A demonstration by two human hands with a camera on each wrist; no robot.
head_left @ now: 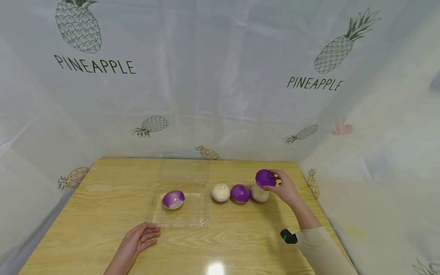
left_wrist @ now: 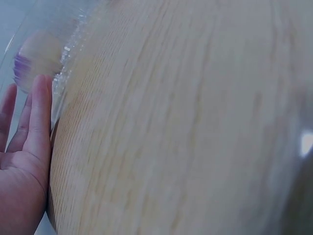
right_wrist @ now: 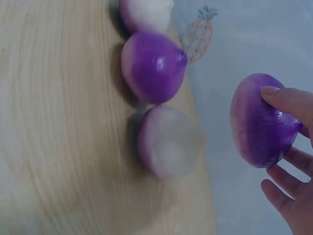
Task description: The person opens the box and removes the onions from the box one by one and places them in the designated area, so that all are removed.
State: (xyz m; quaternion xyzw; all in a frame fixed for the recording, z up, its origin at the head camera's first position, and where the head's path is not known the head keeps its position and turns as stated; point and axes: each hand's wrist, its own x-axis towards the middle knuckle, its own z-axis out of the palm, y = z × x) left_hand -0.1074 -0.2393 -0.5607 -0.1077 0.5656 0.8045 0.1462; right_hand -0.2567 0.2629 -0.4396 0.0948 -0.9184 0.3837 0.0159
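Raised in my right hand [head_left: 282, 188] is a purple turnip [head_left: 265, 178], pinched between thumb and fingers; the right wrist view shows its pale lower side. It is above the rightmost of three turnips in a row: a white one [head_left: 220, 193], a purple one [head_left: 240, 194] and another white one [head_left: 259, 193]. A clear plastic container [head_left: 204, 214] lies with its lid folded back. Inside its left part sits a purple-and-white turnip [head_left: 173, 199]. My left hand [head_left: 139, 238] rests at the container's near left corner, fingers extended; whether they touch the rim I cannot tell.
A wooden table [head_left: 220, 248] carries everything. Behind it and along both sides hangs a pale curtain [head_left: 220, 76] printed with pineapples. A dark strap-like piece [head_left: 288, 236] sticks out by the right sleeve [head_left: 321, 248].
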